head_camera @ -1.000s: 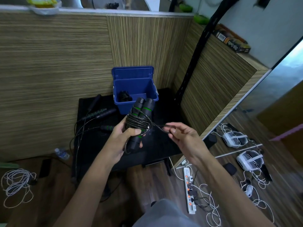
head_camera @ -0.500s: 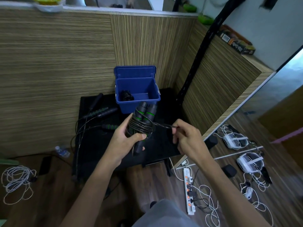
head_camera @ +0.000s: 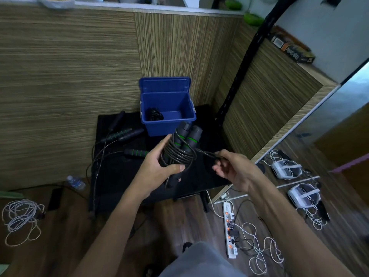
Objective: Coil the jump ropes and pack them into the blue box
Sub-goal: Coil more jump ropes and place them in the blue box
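Two handles point(head_camera: 184, 136) of one jump rope stand side by side, dark grey with green rings, tilted a little to the right, and the cord point(head_camera: 177, 155) is wound around them in several turns. The left hand point(head_camera: 157, 168) grips this bundle from the left side, with the thumb pressed over the lower turns and the fingers curled behind. The bundle is in the air above the black table point(head_camera: 199, 176), just in front of the blue box point(head_camera: 169, 124). From the coil a short end of cord goes to the right, and the right hand point(head_camera: 233, 168) pinches it between the thumb and the upper fingers, while the lower fingers are loosely bent below. The box stands at the back of the table with its lid point(head_camera: 164, 84) open and leaning against the wooden wall point(head_camera: 69, 76). Inside the box, at the left, lies one dark coiled rope point(head_camera: 154, 114). On the table left of the box lie more ropes, not coiled: one black handle point(head_camera: 117, 119) near the wall, two handles point(head_camera: 123, 134) close together, and one handle with green rings point(head_camera: 135, 153) near the left wrist; their cords hang over the left edge of the table. On the wooden floor, at the left, are a white cable bundle point(head_camera: 20, 216) and a water bottle point(head_camera: 76, 182). At the right, a white power strip point(head_camera: 229, 230) lies with white cables, and two white headsets point(head_camera: 303, 195) are near a mirror point(head_camera: 329, 126).
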